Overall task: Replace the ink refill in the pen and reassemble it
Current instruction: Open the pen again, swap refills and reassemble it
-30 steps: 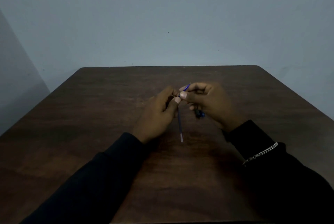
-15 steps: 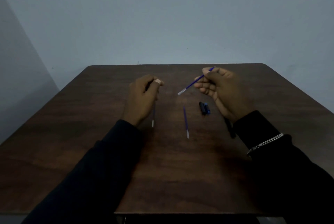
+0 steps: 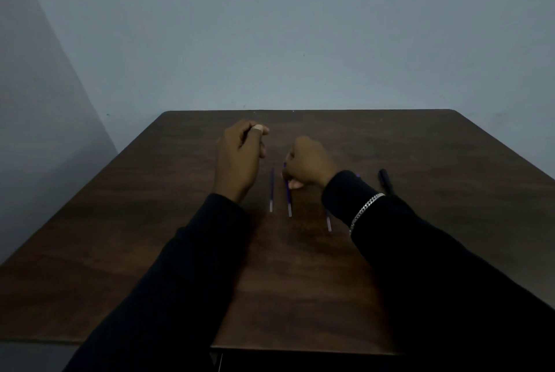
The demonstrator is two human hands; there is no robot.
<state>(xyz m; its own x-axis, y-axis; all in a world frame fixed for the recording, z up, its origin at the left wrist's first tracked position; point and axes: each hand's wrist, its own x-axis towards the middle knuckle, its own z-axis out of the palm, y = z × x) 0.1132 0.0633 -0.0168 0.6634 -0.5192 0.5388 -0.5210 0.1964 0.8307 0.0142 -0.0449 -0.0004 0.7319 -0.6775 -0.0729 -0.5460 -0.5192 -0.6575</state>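
In the head view, the right hand (image 3: 309, 164) is lowered to the dark brown wooden table (image 3: 180, 236), fingers curled in and knuckles up. It grips the middle refill (image 3: 289, 200), a thin blue plastic ink rod with a pale near end. The far part of the rod passes under the curled fingers and the thumb tip lies against its right side. The near part sticks out toward the person, and I cannot tell whether it lies on the wood or just above it.

The left hand (image 3: 240, 161) sits to the left, thumb laid over bent fingers. Whether those fingers pinch anything cannot be told; only a dark sliver shows beneath the thumb. Just beside this hand on its right, apart from the fingers, lies the left refill (image 3: 271, 188), another thin blue rod with a pale end. It lies flat on the table, nearly parallel to the gripped one.

The right refill (image 3: 329, 223), a third of the same kind, is mostly hidden under the black right sleeve (image 3: 420, 251); only its pale near end shows. That makes three refills. One black cylindrical pen piece (image 3: 384, 179) lies on the table to the right of the right wrist, well apart from the fingers of both hands. A silver chain bracelet (image 3: 365, 209) circles the right wrist over the sleeve.
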